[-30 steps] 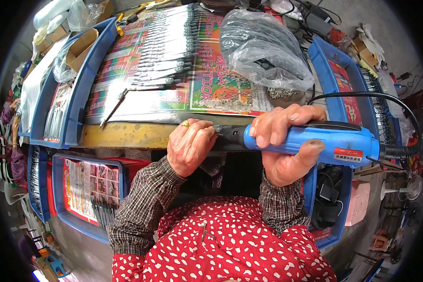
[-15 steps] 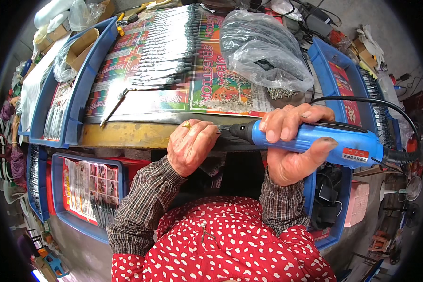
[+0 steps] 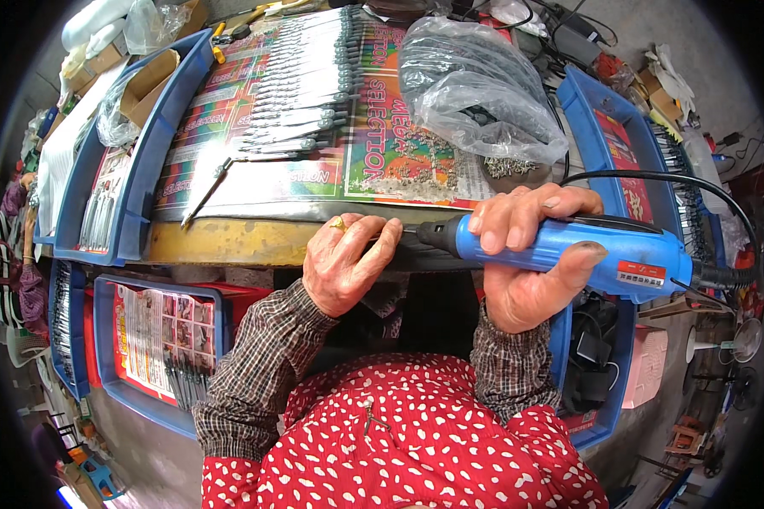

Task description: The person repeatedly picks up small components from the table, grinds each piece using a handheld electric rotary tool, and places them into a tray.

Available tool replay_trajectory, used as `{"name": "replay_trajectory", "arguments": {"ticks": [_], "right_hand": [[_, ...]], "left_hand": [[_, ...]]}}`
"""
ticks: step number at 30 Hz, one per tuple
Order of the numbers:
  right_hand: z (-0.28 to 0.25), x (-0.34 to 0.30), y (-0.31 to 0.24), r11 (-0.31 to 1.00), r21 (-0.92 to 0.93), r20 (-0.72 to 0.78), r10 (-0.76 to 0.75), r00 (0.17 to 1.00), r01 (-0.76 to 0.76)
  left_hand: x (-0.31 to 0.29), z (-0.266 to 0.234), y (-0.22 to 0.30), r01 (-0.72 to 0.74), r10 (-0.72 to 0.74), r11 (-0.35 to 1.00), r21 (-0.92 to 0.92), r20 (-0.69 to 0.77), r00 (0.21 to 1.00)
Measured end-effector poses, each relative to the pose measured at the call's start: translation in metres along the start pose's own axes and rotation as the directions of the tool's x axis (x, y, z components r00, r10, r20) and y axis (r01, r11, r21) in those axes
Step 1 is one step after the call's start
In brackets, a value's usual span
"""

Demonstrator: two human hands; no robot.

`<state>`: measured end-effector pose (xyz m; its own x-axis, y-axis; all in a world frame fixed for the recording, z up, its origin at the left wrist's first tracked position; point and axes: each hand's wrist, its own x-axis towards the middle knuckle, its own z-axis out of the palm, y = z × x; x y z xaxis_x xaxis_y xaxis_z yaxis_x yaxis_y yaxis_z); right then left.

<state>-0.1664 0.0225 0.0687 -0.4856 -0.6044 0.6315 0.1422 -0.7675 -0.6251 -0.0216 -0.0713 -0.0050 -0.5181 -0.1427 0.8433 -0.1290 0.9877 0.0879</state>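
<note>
My right hand (image 3: 535,254) is wrapped round a blue electric screwdriver (image 3: 603,259), held level with its black nose pointing left and the thumb along its near side. At the thin bit (image 3: 410,228), the closed fingers of my left hand (image 3: 348,259) meet the tool's tip. What they pinch is hidden by the fingers. A gold-coloured ring (image 3: 339,224) is on that hand. Beyond the hands, a row of slim metallic pen-shaped tools (image 3: 301,93) lies on a printed sheet (image 3: 382,161). One separate dark-and-silver tool (image 3: 208,193) rests slantwise near the table edge.
Small screws (image 3: 424,161) are scattered on the sheet, beside a dish of screws (image 3: 511,170) and a clear plastic bag (image 3: 484,85) of dark parts. Blue trays (image 3: 132,229) flank the table. The screwdriver's black cable (image 3: 679,181) loops over the right tray.
My left fingers have shifted at the bit, with a fingertip now reaching further over it and covering the small piece glimpsed before. The screwdriver and right hand have barely moved.
</note>
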Motion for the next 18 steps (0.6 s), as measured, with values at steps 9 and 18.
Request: {"name": "replay_trajectory", "arguments": {"ticks": [9,18], "right_hand": [[-0.0035,-0.0004,-0.0023,0.999,0.051,-0.026,0.009,1.000,-0.008],[-0.0014,0.0004,-0.0075,0.999,0.051,0.010,0.001,1.000,-0.001]], "left_hand": [[-0.0013,-0.0010,0.0010,0.010,-0.010,1.000,0.026,0.023,1.000],[-0.0002,-0.0019,0.0044,0.103,-0.103,0.995,0.011,0.090,0.991]]}}
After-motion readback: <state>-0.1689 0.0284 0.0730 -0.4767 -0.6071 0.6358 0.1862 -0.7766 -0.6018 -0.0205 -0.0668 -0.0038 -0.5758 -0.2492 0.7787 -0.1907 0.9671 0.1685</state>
